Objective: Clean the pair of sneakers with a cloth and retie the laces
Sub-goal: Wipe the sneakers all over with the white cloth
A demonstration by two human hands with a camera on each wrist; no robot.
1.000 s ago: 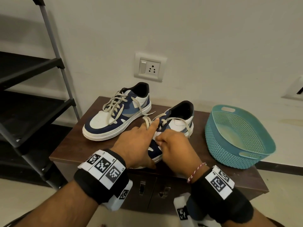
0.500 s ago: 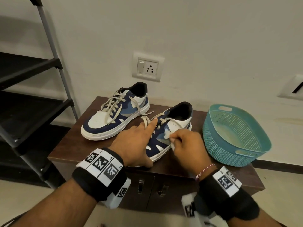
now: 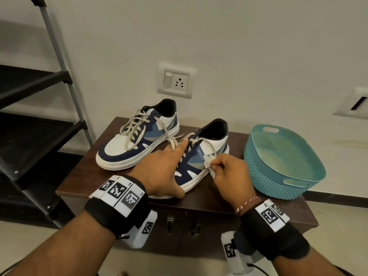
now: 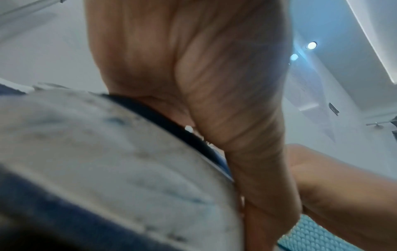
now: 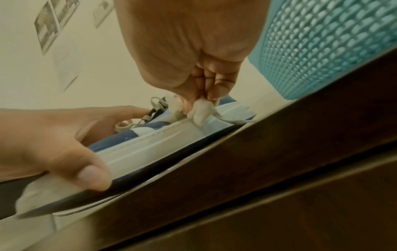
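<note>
Right hand (image 3: 229,172) pinches one cloth (image 3: 208,160) against one of two sneakers (image 3: 201,156).

A plain off-white wall (image 3: 239,36) fills the background, carrying a switch-and-socket plate (image 3: 176,81) at the middle and a second wall plate (image 3: 354,103) at the right edge. Below it stands a dark brown wooden bench (image 3: 83,176) with two cupboard doors and metal handles (image 3: 169,224). To the left rises a black shelving rack (image 3: 29,136) on grey poles. The floor (image 3: 25,236) is pale beige, with a dark skirting strip (image 3: 338,199) along the wall.
</note>
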